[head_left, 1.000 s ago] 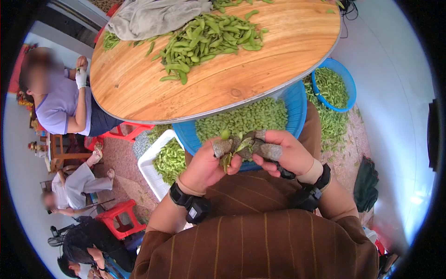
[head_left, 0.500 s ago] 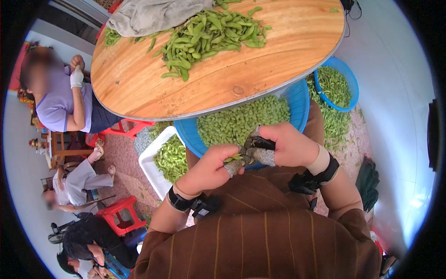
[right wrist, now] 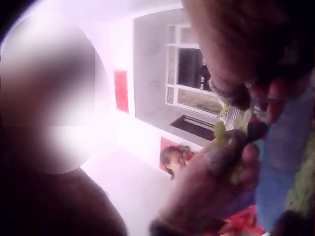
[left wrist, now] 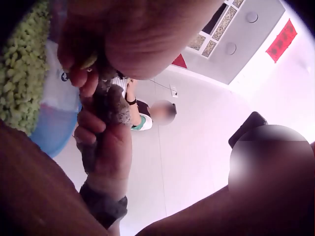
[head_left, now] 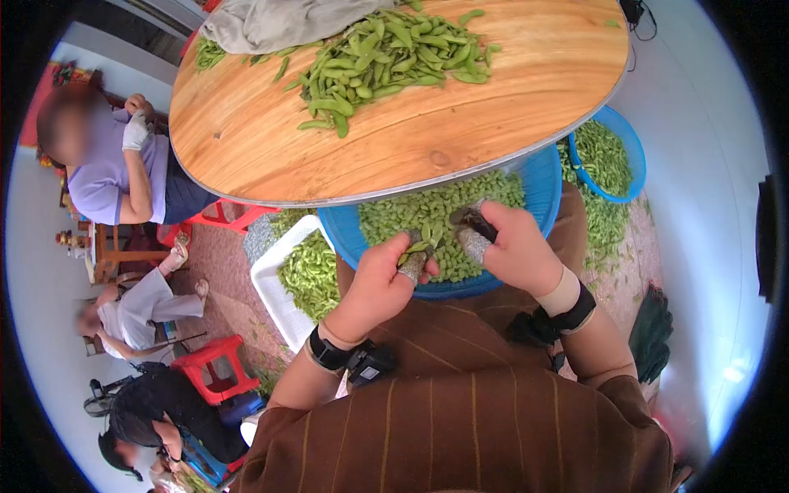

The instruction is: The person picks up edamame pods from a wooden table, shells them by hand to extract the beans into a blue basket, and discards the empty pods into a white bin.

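Note:
My left hand [head_left: 378, 283] pinches green soybean pods [head_left: 419, 246] between its taped thumb and fingers, above the near part of a blue basin [head_left: 333, 226]. Shelled green beans [head_left: 394, 209] fill the basin. To its right, my right hand [head_left: 526, 255] hangs over the beans, apart from the left hand. Its thumb and forefinger are wrapped in grey and dark coverings, tips slightly parted, with no pod showing between them. In the right wrist view, light-green pods [right wrist: 241, 120] stick out from the left hand's fingertips.
A round wooden table [head_left: 246, 156] overhangs the basin, bearing a heap of pods [head_left: 386, 62] and a grey cloth [head_left: 279, 23]. Left of the basin sits a white tray [head_left: 275, 283] of pods. A blue basket [head_left: 637, 156] lies tipped at right among pods. Other people sit at left.
My hands were together over the pods and have drawn apart, the right one moving away to the right. The left hand still holds pods. The view has shifted slightly.

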`<action>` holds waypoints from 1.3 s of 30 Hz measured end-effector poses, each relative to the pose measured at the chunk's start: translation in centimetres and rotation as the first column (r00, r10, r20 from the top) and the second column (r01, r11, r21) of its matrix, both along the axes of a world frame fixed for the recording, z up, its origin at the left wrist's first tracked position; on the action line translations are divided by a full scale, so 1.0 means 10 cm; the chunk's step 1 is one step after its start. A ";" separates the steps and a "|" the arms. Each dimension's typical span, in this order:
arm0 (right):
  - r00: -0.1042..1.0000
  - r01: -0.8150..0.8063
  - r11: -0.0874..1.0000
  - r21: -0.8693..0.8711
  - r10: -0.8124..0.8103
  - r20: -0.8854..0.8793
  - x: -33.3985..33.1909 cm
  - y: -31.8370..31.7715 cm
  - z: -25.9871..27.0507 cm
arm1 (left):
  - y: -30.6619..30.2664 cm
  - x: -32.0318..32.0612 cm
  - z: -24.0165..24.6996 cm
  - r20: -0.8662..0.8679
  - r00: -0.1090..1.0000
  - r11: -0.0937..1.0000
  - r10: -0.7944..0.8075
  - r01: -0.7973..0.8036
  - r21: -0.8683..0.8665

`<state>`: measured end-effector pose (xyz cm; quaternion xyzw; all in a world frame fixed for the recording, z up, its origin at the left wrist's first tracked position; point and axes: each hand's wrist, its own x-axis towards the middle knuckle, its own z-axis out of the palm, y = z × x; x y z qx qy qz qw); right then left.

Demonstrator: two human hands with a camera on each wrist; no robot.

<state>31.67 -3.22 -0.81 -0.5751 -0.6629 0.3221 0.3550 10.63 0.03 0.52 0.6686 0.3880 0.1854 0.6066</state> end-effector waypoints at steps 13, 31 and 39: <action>0.880 -0.053 0.891 -0.452 -0.172 -0.442 -0.15 -0.05 0.11 | -0.07 0.06 0.12 0.208 0.968 0.982 0.144 -0.113 -0.152; 0.632 -0.276 0.809 -0.518 -0.253 -0.732 -0.15 -0.04 0.12 | -0.05 -0.01 0.09 0.437 0.834 0.864 0.338 -0.090 -0.495; 0.972 -0.040 0.995 -0.088 0.018 -0.236 -0.17 -0.08 0.18 | -0.04 0.05 0.00 0.214 0.965 0.985 0.154 -0.166 0.043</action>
